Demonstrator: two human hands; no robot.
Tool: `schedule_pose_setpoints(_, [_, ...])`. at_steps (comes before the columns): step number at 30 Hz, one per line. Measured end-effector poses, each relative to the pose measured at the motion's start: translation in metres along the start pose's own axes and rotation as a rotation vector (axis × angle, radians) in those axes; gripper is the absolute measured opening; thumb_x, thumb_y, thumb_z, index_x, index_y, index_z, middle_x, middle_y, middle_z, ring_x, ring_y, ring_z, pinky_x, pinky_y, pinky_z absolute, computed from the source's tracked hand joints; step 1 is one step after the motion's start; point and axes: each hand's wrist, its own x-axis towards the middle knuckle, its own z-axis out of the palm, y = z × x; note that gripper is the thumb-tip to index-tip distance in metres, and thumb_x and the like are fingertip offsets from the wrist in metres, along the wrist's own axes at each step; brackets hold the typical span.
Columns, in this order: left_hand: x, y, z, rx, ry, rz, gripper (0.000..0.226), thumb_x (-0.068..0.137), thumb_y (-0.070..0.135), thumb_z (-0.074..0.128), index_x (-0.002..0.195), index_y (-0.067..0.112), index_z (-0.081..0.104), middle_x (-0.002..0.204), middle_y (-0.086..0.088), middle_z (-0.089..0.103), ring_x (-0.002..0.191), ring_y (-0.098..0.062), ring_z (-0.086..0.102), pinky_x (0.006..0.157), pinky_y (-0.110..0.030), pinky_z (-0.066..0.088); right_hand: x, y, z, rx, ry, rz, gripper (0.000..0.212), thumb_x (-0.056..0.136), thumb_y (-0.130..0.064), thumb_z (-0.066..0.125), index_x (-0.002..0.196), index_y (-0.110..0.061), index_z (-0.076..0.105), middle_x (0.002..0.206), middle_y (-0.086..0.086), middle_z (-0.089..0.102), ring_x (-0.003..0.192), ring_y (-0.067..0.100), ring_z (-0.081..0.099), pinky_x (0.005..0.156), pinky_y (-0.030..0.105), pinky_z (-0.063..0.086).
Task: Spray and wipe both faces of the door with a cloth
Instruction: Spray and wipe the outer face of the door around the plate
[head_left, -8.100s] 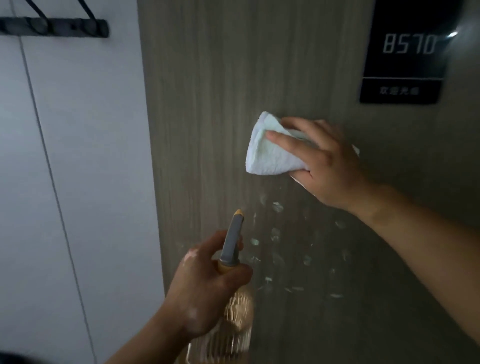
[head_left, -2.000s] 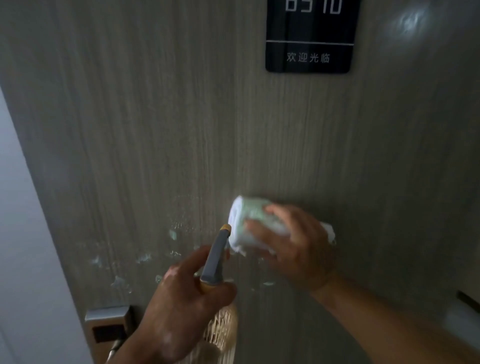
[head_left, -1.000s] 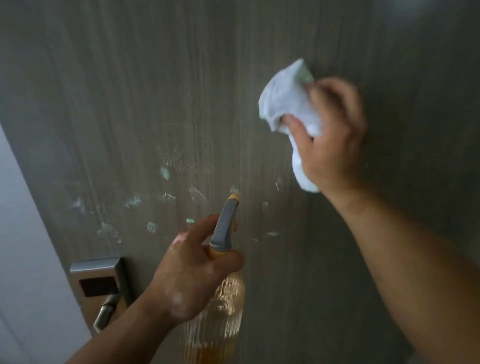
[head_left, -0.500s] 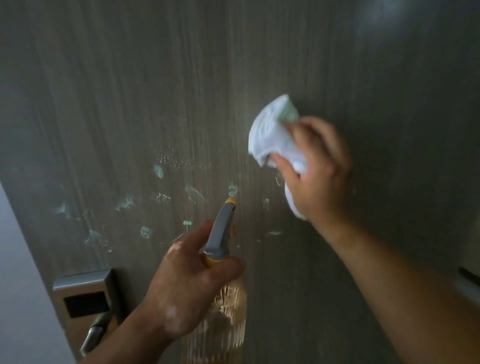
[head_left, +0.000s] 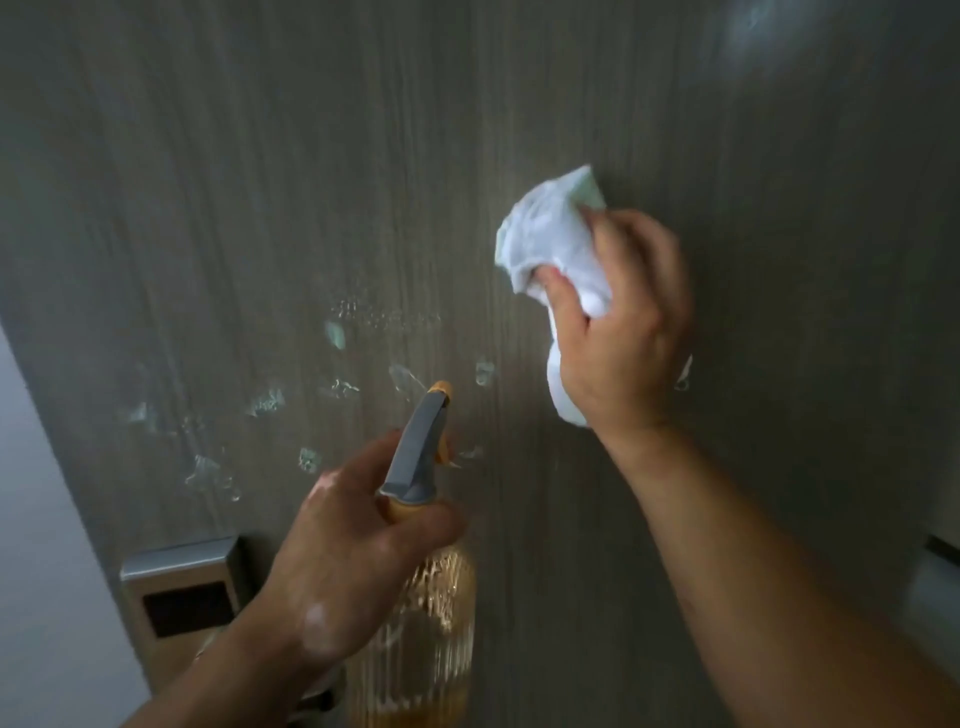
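A grey-brown wood-grain door (head_left: 260, 182) fills the view. Wet spray droplets (head_left: 332, 387) speckle its face left of centre. My right hand (head_left: 623, 332) grips a bunched white cloth (head_left: 550, 239) and holds it against the door, right of the droplets. My left hand (head_left: 358, 540) holds a clear amber spray bottle (head_left: 431, 639) by the neck. Its grey and orange nozzle (head_left: 421, 441) points at the door just below the droplets.
A metal lock plate (head_left: 182, 587) with a dark panel sits on the door at lower left. A pale wall (head_left: 36, 545) borders the door's left edge. Something metal shows at the far right edge (head_left: 940, 561).
Over the last second my right hand swept the cloth down the door and back up to the right. The spray bottle stayed in place. The view shifted slightly.
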Motion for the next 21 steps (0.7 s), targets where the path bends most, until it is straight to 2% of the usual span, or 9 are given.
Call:
schedule_pose_setpoints(3, [0.002,-0.002,-0.004,-0.008,-0.005,0.007,0.034,0.074,0.027,0.081,0.102,0.043,0.069,0.081,-0.006,0.075,0.075,-0.027,0.074,0.073,-0.053,0.062,0.001,-0.005,0.002,-0.007,0.011,0.015,0.032,0.095,-0.030,0.075,0.122,-0.012,0.073,0.121,0.008,0.068,0.108,0.027,0.065,0.092,0.035,0.053])
schedule_pose_setpoints(7, [0.001,-0.007,-0.009,0.004,0.007,0.020,0.035,0.072,0.029,0.080,0.100,0.047,0.068,0.081,-0.001,0.076,0.075,-0.021,0.073,0.076,-0.052,0.061,-0.070,-0.004,-0.014,0.002,-0.091,-0.061,0.032,0.098,-0.031,0.071,0.127,-0.015,0.069,0.124,0.013,0.067,0.108,0.031,0.065,0.095,0.031,0.048])
schedule_pose_setpoints(9, [-0.001,-0.009,-0.011,0.007,0.008,0.025,0.035,0.070,0.030,0.078,0.099,0.045,0.069,0.080,0.000,0.076,0.075,-0.021,0.073,0.076,-0.052,0.061,-0.094,-0.002,-0.020,0.010,-0.121,-0.091,0.029,0.099,-0.031,0.071,0.124,-0.016,0.070,0.122,0.014,0.068,0.105,0.032,0.066,0.092,0.034,0.052])
schedule_pose_setpoints(11, [-0.004,-0.012,-0.011,0.033,-0.001,0.026,0.034,0.076,0.023,0.081,0.099,0.045,0.069,0.077,0.002,0.075,0.071,-0.018,0.072,0.074,-0.049,0.061,-0.097,0.001,-0.021,0.011,-0.118,-0.088,0.029,0.097,-0.028,0.074,0.122,-0.013,0.073,0.119,0.015,0.069,0.103,0.032,0.067,0.092,0.036,0.054])
schedule_pose_setpoints(13, [-0.006,-0.014,-0.011,0.027,-0.016,0.013,0.034,0.076,0.023,0.082,0.100,0.044,0.069,0.076,-0.006,0.072,0.070,-0.022,0.071,0.071,-0.052,0.059,-0.085,0.001,-0.018,-0.004,-0.096,-0.065,0.033,0.093,-0.024,0.079,0.121,-0.008,0.074,0.119,0.016,0.068,0.105,0.033,0.067,0.094,0.036,0.052])
schedule_pose_setpoints(15, [-0.007,-0.014,-0.009,0.020,-0.041,0.002,0.035,0.070,0.031,0.079,0.101,0.043,0.068,0.080,-0.013,0.071,0.073,-0.031,0.072,0.072,-0.058,0.058,-0.057,0.001,-0.012,0.008,-0.050,0.013,0.035,0.089,-0.020,0.081,0.119,-0.004,0.072,0.118,0.018,0.067,0.107,0.034,0.064,0.094,0.037,0.050])
schedule_pose_setpoints(17, [-0.009,-0.011,-0.007,0.020,-0.052,0.002,0.036,0.067,0.034,0.075,0.101,0.043,0.067,0.082,-0.013,0.071,0.077,-0.036,0.071,0.073,-0.058,0.058,-0.014,0.001,-0.004,0.041,0.051,0.111,0.037,0.089,-0.024,0.079,0.117,-0.001,0.070,0.116,0.019,0.067,0.107,0.033,0.063,0.094,0.031,0.047])
schedule_pose_setpoints(18, [-0.010,-0.009,-0.006,0.019,-0.050,0.008,0.036,0.067,0.034,0.075,0.101,0.042,0.067,0.080,-0.012,0.070,0.076,-0.036,0.070,0.072,-0.057,0.057,0.009,0.001,0.000,0.053,0.095,0.148,0.039,0.090,-0.027,0.078,0.118,-0.002,0.070,0.116,0.018,0.067,0.107,0.030,0.062,0.095,0.024,0.045])
schedule_pose_setpoints(21, [-0.013,-0.005,-0.008,0.002,-0.052,0.005,0.032,0.068,0.033,0.075,0.099,0.037,0.068,0.073,-0.013,0.065,0.064,-0.026,0.064,0.067,-0.057,0.056,0.050,-0.001,0.008,0.068,0.156,0.197,0.042,0.091,-0.035,0.073,0.125,-0.010,0.070,0.120,0.010,0.068,0.110,0.020,0.062,0.094,0.003,0.032])
